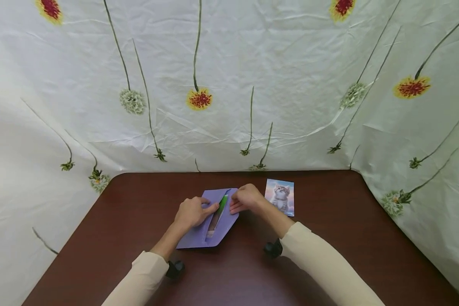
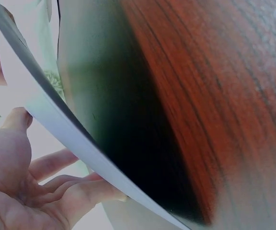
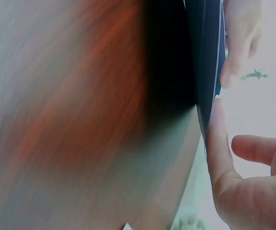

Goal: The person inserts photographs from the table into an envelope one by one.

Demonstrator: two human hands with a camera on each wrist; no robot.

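A lilac envelope [image 1: 196, 238] lies at a slant before me, its mouth parted. Inside the gap shows a card [image 1: 216, 219] with a bright green top. My left hand [image 1: 193, 211] rests on the envelope's left part, its thumb at the edge of the mouth. Its fingers are spread against the paper in the left wrist view. On the other side, my right hand [image 1: 246, 198] pinches the envelope's flap near the upper right corner, fingers bent. From the right wrist, the envelope [image 3: 207, 62] appears nearly edge-on and dark, with a fingertip against it.
A kitten picture card [image 1: 280, 196] lies just right of my right hand. The dark reddish-brown table [image 1: 310, 272] carries everything. A white cloth [image 1: 229, 127] with printed flowers hangs behind the table and along both sides. Dark wrist devices [image 1: 272, 249] sit under both sleeves.
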